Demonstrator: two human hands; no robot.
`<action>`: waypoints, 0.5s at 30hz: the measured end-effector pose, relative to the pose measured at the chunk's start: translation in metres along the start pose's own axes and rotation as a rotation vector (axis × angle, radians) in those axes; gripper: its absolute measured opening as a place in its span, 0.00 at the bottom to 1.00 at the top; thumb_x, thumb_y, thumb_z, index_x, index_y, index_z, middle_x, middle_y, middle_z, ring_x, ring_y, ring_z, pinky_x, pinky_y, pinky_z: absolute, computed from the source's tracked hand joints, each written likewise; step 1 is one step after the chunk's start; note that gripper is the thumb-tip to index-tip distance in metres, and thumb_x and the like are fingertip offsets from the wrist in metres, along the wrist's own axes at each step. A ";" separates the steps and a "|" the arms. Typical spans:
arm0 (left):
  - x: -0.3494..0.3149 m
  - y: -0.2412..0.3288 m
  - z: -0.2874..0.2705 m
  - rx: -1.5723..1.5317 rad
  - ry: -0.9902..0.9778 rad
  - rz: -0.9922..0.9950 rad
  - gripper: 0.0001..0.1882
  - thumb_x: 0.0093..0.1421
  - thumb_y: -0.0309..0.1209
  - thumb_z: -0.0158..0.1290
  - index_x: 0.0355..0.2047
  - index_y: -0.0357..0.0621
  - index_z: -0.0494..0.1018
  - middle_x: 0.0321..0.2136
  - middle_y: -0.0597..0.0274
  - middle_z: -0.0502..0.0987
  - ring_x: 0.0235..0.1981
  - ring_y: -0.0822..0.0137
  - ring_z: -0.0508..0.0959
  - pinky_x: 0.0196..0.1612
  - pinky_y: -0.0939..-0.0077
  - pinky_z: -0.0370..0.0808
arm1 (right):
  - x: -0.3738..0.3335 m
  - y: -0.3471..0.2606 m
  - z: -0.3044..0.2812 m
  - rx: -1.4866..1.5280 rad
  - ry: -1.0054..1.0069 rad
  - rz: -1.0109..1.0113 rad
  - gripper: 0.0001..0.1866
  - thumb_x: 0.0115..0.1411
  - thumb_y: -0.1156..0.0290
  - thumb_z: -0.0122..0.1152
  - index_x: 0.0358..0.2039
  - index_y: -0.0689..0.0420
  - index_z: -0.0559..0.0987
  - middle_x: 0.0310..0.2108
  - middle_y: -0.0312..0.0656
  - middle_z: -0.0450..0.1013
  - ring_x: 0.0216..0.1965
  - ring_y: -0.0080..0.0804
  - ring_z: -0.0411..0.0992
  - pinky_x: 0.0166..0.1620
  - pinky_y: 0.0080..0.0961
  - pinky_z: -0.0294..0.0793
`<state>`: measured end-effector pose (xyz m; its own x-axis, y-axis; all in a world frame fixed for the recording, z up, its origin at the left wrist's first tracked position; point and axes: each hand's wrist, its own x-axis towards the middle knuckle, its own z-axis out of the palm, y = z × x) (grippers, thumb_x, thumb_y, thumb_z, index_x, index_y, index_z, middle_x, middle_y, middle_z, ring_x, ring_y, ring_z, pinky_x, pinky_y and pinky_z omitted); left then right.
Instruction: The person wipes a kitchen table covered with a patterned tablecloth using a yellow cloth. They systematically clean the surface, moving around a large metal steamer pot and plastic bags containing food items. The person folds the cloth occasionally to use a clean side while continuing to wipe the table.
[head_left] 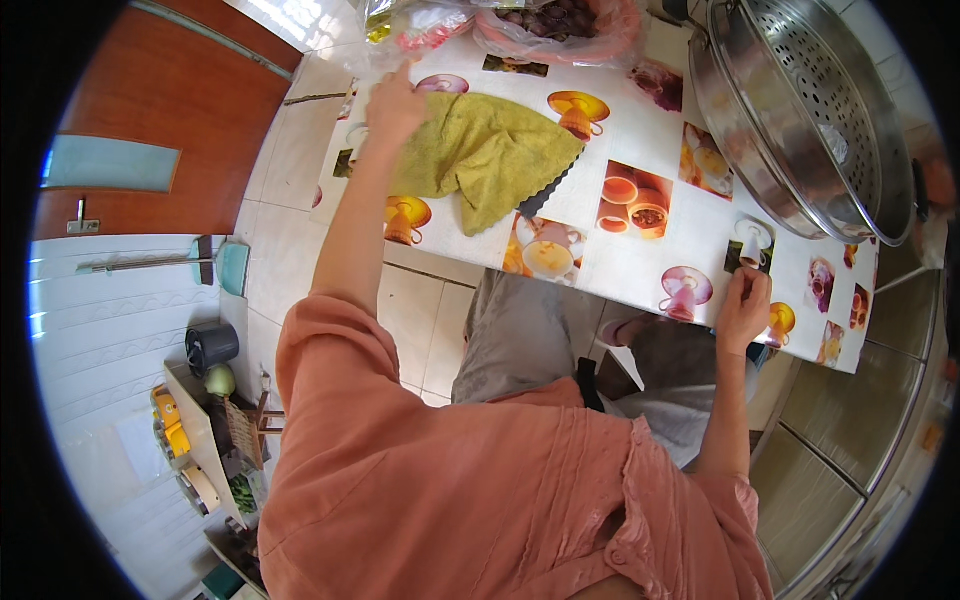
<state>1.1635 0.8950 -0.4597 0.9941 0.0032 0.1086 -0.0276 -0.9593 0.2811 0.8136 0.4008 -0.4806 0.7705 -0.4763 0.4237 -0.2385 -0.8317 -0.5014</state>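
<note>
My left hand (394,105) reaches to the far left part of the table, its index finger stretched toward the clear plastic bags (430,28). It looks open, though some of its fingers are hidden. Just right of it lies a rumpled olive-green cloth (490,150) with a dark zigzag edge. My right hand (745,310) rests at the table's near edge on the right, fingers curled against the patterned tablecloth (640,275). Nothing shows in that hand.
A pink plastic bag (612,38) with dark round items sits at the far edge. Large metal steamer pots, one perforated (820,90), stand at the right. A brown door (190,120), a broom and dustpan (232,268), and a low shelf (200,420) with a black pot are at left.
</note>
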 end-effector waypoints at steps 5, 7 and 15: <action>0.017 -0.037 -0.015 -0.027 0.164 0.167 0.34 0.64 0.38 0.53 0.72 0.54 0.63 0.62 0.52 0.74 0.62 0.44 0.72 0.65 0.55 0.69 | 0.000 0.002 0.001 0.022 -0.007 -0.003 0.05 0.66 0.72 0.63 0.36 0.59 0.78 0.30 0.43 0.73 0.28 0.39 0.72 0.33 0.34 0.72; 0.021 -0.041 -0.023 -0.137 0.145 0.188 0.34 0.63 0.37 0.53 0.70 0.54 0.64 0.62 0.53 0.74 0.62 0.45 0.72 0.65 0.56 0.69 | 0.001 0.001 0.001 0.021 -0.016 0.004 0.05 0.66 0.72 0.63 0.36 0.60 0.78 0.31 0.42 0.73 0.29 0.38 0.73 0.34 0.33 0.72; -0.081 0.048 -0.041 -0.345 -0.058 0.096 0.23 0.68 0.43 0.54 0.60 0.49 0.75 0.53 0.50 0.80 0.54 0.49 0.79 0.60 0.58 0.73 | 0.000 0.004 0.001 0.017 0.011 0.004 0.05 0.66 0.71 0.64 0.36 0.59 0.78 0.30 0.43 0.73 0.28 0.38 0.72 0.33 0.34 0.72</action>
<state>1.0769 0.8603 -0.4165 0.9893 -0.1074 0.0989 -0.1450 -0.8026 0.5786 0.8132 0.3974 -0.4835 0.7629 -0.4830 0.4297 -0.2314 -0.8246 -0.5162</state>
